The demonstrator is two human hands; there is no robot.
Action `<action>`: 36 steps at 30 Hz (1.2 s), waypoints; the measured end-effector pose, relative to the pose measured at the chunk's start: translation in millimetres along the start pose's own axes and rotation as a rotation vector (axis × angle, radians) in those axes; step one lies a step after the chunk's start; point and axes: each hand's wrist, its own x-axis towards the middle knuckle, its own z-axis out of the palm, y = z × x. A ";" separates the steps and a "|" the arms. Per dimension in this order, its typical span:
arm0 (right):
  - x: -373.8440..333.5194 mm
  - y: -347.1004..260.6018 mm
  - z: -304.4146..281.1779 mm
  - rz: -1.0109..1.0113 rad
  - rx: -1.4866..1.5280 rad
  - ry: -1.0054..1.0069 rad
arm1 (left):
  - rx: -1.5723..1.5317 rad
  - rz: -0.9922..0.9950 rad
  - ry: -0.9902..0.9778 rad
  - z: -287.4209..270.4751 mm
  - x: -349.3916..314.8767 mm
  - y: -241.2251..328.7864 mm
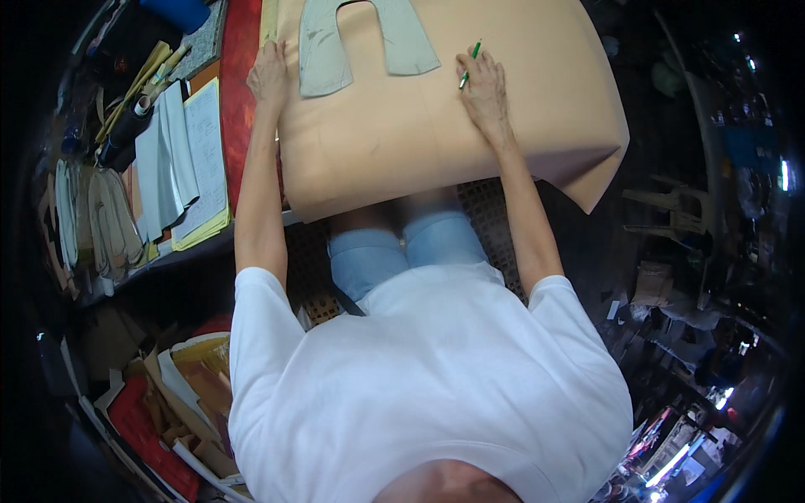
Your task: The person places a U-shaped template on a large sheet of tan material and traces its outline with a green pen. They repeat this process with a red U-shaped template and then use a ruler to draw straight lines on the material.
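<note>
L. hand (268, 74) rests at the left edge of a tan sheet (377, 138), grip unclear; R. hand (485, 90), fingers closed round a green pen (464, 77), lies atop it. Grey U-shaped template (324, 54) sits on the sheet btwn. them, unpinned: overhanging sheet's weight cd. drag, shifting it; pen slip might leave stray marks.

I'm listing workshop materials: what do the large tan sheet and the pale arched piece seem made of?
Large tan sheet: leather or heavy paper, perhaps; smooth, low sheen, one corner curling.
Pale arched piece: probably card; matte, dark-marked, crisply cut edges.
</note>
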 end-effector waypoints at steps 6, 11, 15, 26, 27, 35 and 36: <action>-21.6 -51.8 9.2 -0.026 0.015 -0.043 | -0.029 -0.070 -0.081 -20.1 -4.0 -1.2; -40.6 -89.8 -5.5 -0.063 0.045 -0.096 | -0.015 -0.039 -0.210 -40.6 -17.5 -11.5; -45.8 -83.3 -36.0 0.047 0.127 -0.224 | -0.061 -0.077 -0.200 -49.1 -50.4 -18.3; -19.7 61.5 -96.2 0.143 0.047 -0.043 | -0.058 -0.108 -0.095 -121.4 -90.2 -46.0; -22.7 66.4 -97.6 0.156 0.057 -0.053 | -0.051 -0.049 -0.043 -129.0 -86.2 -51.3; -36.6 12.2 -62.5 0.061 0.152 -0.082 | 0.231 -0.124 -0.082 -154.0 -74.7 -120.4; -33.9 5.1 -55.7 0.071 0.119 -0.101 | 0.248 -0.031 -0.076 -147.9 -78.7 -127.1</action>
